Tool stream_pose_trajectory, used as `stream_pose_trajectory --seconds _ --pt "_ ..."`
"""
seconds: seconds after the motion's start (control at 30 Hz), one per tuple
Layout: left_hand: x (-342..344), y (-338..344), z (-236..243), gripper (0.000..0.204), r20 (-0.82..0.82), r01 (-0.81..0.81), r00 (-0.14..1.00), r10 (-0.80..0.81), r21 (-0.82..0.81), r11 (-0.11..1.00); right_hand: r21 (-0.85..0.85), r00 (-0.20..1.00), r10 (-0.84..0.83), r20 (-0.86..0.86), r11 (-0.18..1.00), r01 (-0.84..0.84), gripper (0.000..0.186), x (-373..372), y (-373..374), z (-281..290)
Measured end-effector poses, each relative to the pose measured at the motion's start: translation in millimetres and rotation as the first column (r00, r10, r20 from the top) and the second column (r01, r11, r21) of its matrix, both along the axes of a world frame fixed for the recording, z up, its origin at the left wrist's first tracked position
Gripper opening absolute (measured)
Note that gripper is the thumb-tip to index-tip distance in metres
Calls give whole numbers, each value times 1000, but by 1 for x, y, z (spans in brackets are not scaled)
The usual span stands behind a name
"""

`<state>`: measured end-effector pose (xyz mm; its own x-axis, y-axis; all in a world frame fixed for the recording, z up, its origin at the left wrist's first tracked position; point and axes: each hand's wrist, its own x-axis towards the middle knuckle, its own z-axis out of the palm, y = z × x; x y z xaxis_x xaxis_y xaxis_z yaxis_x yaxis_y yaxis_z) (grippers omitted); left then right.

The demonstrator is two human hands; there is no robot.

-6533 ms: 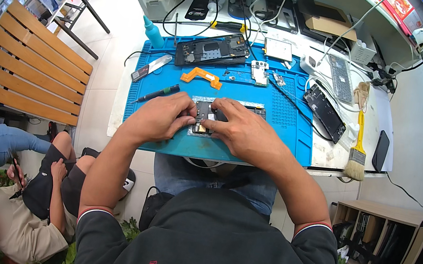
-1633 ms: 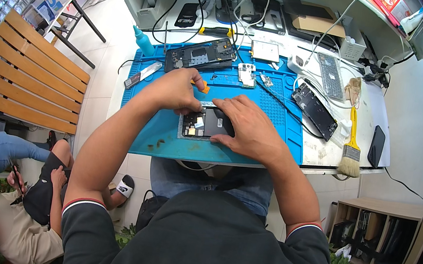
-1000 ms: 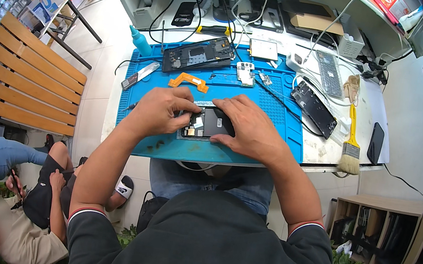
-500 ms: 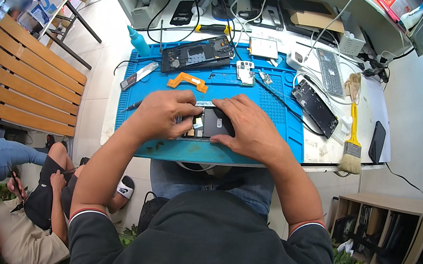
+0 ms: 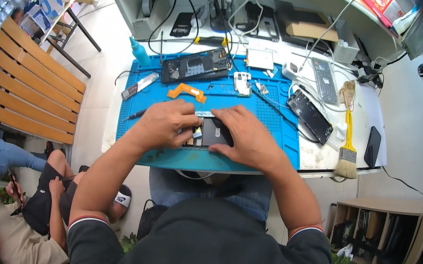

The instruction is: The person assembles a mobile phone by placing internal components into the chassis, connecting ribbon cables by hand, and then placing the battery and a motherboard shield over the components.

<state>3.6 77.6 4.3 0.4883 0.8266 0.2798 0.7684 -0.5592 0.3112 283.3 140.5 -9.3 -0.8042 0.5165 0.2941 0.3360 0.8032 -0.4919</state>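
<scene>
While the opened smartphone [image 5: 215, 131] lies at the near edge of the blue repair mat [image 5: 148, 99], both bare hands work on it; left hand [image 5: 168, 121] over the phone's left end, thumb and fingers drawn together; whether anything is pinched between the tips, cannot tell, fingers in the way; right hand [image 5: 246, 138] spread over the phone's right end, thumb along the near side, fingers across the far side; between the hands, a flat dark surface with a small pale label, lighter bits to its left; on the mat's left part, an orange flex cable [image 5: 189, 90], a flat silver-and-dark blade tool [image 5: 139, 87] and a pen-shaped screwdriver [image 5: 137, 114], its rear hidden by the left hand; across the mat's far left part, a black phone frame [image 5: 196, 65]; at the mat's far left corner, a light-blue nozzle bottle [image 5: 140, 53]; on the mat's far middle, a small pale circuit board [image 5: 242, 84]; at its right edge, a second stripped phone [image 5: 309, 117]; off the mat to the right, a yellow-handled paintbrush [image 5: 348, 151], bristles toward the wearer.
</scene>
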Motion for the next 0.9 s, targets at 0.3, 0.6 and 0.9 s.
stream_pose_trajectory --seconds 0.3,0.6,0.9 --pt "-6 17 10 18 205 -64 973 104 -193 979 38 991 -67 -120 997 72 84 29 -2 4" --pt "10 76 5 18 137 -400 893 428 -193 896 25 961 -221 -169 973 228 69 59 -6 -4" --pt "20 85 2 19 23 -455 884 467 -186 871 -19 946 -255 -203 966 256 65 74 -9 -8"
